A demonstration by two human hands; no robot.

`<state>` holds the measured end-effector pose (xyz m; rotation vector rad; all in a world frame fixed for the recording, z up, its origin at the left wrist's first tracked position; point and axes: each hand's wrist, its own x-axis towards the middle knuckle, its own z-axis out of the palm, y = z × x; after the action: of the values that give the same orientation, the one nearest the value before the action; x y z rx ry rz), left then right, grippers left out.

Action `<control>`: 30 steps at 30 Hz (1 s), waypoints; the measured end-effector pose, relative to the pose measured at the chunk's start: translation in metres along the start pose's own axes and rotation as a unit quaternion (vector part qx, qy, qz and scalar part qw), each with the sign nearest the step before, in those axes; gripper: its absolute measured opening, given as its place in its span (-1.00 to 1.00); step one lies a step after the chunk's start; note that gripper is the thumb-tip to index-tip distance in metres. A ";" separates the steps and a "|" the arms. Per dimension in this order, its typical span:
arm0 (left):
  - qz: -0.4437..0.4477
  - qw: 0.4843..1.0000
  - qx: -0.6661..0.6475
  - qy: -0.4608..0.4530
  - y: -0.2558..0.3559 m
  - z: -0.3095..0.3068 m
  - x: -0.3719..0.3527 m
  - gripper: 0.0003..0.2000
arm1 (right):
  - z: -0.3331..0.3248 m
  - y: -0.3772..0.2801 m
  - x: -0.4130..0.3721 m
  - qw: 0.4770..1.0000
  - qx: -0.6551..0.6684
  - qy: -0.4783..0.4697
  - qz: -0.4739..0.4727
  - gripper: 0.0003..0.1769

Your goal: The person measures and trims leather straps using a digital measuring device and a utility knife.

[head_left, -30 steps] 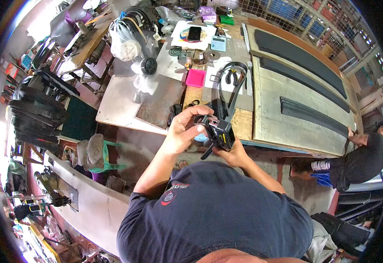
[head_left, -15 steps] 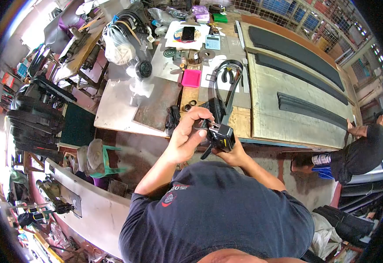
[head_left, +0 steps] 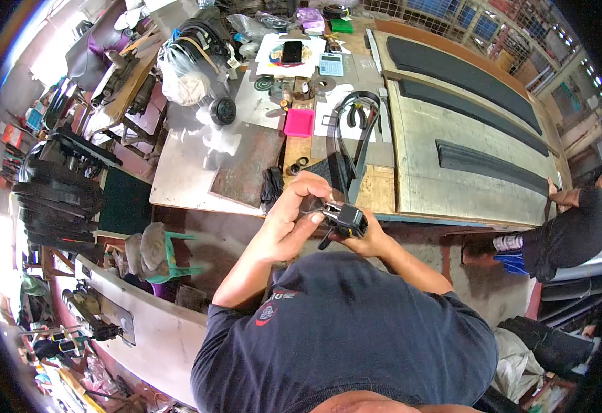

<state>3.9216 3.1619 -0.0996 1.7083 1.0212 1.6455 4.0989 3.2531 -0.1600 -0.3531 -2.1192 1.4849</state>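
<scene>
In front of my chest, my right hand (head_left: pixel 367 237) grips a boxy black piece (head_left: pixel 351 219) with a small yellow mark and a shiny metal edge. My left hand (head_left: pixel 292 217) pinches at the metal end of this piece, thumb and forefinger drawn together; what lies between these fingertips is partly hidden. A dark strap end pokes out below. Just beyond my hands a long black belt strap (head_left: pixel 364 155) rises in a loop over the table edge. Black-handled pliers (head_left: pixel 357 118) lie inside the loop on white paper.
A pink square tray (head_left: pixel 299 123), a calculator (head_left: pixel 330 65) and a phone (head_left: pixel 292 51) are on the worktable. Long black strips (head_left: pixel 487 165) lie on the metal-topped table at right, where another person (head_left: pixel 569 234) sits. A green stool (head_left: pixel 170 255) stands left.
The boxy black piece has turned slightly, showing more of its metal end and less of its yellow mark. Both hands keep their hold with little movement.
</scene>
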 end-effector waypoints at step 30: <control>0.056 0.997 -0.048 -0.026 -0.003 0.005 0.009 -0.73 | -0.004 0.018 0.012 0.982 -0.036 0.003 -0.183 -0.29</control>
<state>3.9256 3.1712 -0.0971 1.7627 0.8226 1.6809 4.0897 3.2692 -0.1718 0.0103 -2.0991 1.1955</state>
